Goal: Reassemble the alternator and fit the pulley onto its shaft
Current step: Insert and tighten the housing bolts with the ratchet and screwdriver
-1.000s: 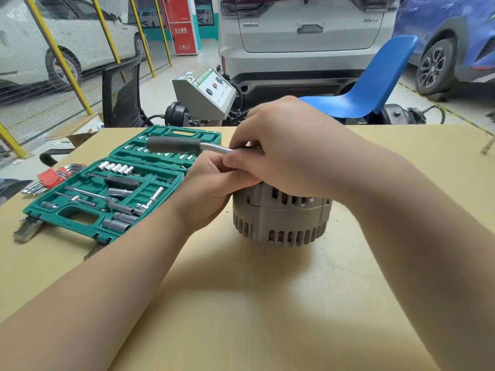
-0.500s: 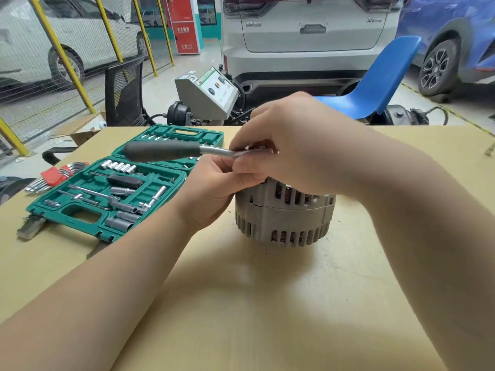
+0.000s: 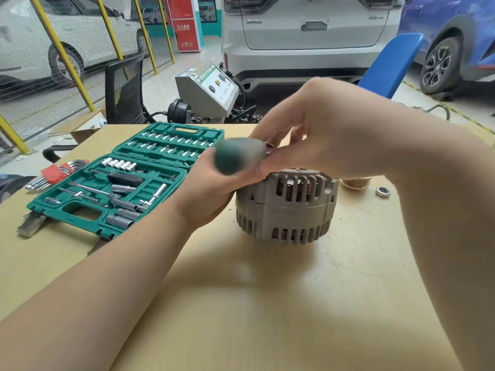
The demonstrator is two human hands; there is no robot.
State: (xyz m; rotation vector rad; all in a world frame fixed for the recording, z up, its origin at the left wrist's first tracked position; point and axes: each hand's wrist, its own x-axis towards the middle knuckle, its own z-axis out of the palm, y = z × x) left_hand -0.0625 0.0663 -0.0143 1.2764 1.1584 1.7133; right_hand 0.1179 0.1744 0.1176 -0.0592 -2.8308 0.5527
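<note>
Both forearms reach in from the near edge over the tan surface (image 3: 267, 303). The alternator (image 3: 286, 207) stands on the surface near its middle, grey vented housing upright, copper windings showing through the slots. The left hand (image 3: 214, 188) rests against the alternator's upper left side, fingers curled toward its top. The right hand (image 3: 326, 132) arches over the top of the alternator, fingers bent down around a tool whose handle (image 3: 238, 156) points toward the camera as a blurred dark grey-green blob; the tool's working end is hidden under the fingers, so I cannot tell what it meets. Just right of the alternator, partly behind the right wrist, the pulley (image 3: 356, 181) lies on the surface, with 1 nut (image 3: 382, 192) beside it. To the left, an open green socket case (image 3: 112, 188) holds sockets and extensions, and a red-held set of hex keys (image 3: 53, 174) lies past its left end. Beyond the surface are a grey machine (image 3: 207, 92), a blue chair (image 3: 391, 64) and a white car (image 3: 310, 33).
</note>
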